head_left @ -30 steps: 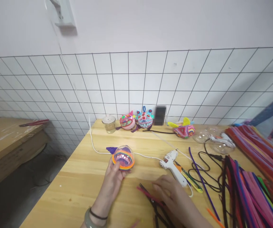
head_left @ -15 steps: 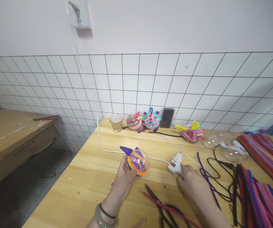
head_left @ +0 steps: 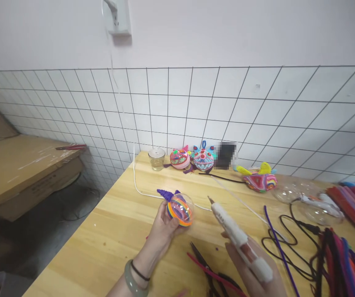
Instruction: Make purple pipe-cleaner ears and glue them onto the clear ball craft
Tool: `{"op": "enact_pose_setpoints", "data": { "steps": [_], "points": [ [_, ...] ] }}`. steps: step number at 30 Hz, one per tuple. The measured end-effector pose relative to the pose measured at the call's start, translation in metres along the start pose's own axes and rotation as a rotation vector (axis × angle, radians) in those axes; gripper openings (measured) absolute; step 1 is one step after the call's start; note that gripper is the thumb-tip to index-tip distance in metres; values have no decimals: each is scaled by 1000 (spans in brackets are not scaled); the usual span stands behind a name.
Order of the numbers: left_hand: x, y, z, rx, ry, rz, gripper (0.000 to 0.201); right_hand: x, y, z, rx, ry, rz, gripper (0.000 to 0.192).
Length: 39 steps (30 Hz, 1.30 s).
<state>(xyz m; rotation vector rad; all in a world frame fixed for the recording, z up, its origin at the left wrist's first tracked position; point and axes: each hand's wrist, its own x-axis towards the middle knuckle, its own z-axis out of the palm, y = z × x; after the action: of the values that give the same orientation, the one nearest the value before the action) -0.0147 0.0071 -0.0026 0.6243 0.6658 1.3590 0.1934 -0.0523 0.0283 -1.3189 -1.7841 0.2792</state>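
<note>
Right grip (head_left: 251, 258) clasps glue gun (head_left: 237, 235), left grip (head_left: 165, 225) cups striped ball (head_left: 179, 209); pipe cleaners (head_left: 341, 255) beside.

1. A glass jar (head_left: 156, 158) stands at the desk's (head_left: 115, 231) back edge, well beyond the fingers.
2. Three finished craft balls (head_left: 180, 159) (head_left: 204, 159) (head_left: 259, 180) sit along the wall.
3. Pliers (head_left: 203, 264) and a pink stem (head_left: 208, 270) lie between the fingers.
4. A pile of pipe cleaners (head_left: 347, 255) lies right of the fingers.
5. Black cable (head_left: 291, 231) loops beside it.
</note>
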Motion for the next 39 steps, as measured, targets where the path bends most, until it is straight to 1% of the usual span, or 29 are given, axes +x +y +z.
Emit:
{"op": "enact_pose_setpoints", "data": {
  "steps": [3, 7, 10, 13, 17, 19, 23, 26, 28, 32, 34, 36, 39],
  "points": [
    [0, 2, 1, -3, 13, -29, 58, -5, -9, 7, 21, -75, -83, 15],
    [-1, 5, 4, -34, 12, -53, 50, -10, -2, 18, -52, -129, -164, 14],
    [-1, 7, 5, -54, 16, -68, 43, -11, 4, 24, -87, -187, -257, 16],
    [0, 8, 7, -79, 41, -80, 37, -13, 8, 27, -81, -197, -317, 21],
    [1, 9, 8, -105, 67, -70, 28, -16, 11, 30, -46, -198, -316, 19],
    [1, 10, 8, -118, 66, -62, 26, -20, 12, 33, -27, -192, -291, 18],
    [2, 10, 5, -146, 75, -76, 25, -25, 15, 39, 19, -161, -242, 23],
    [3, 10, 4, -157, 87, -89, 26, -24, 18, 38, -5, -192, -284, 22],
    [3, 10, 4, -157, 92, -97, 27, -23, 20, 36, -40, -223, -304, 25],
    [2, 9, 4, -158, 88, -105, 26, -23, 20, 35, -56, -234, -281, 28],
    [2, 8, 4, -170, 73, -97, 23, -23, 21, 34, -40, -248, -275, 28],
    [2, 8, 5, -184, 55, -85, 19, -23, 22, 33, -1, -282, -300, 27],
    [2, 9, 6, -195, 43, -78, 20, -22, 21, 31, 55, -333, -304, 27]
  ]
}}
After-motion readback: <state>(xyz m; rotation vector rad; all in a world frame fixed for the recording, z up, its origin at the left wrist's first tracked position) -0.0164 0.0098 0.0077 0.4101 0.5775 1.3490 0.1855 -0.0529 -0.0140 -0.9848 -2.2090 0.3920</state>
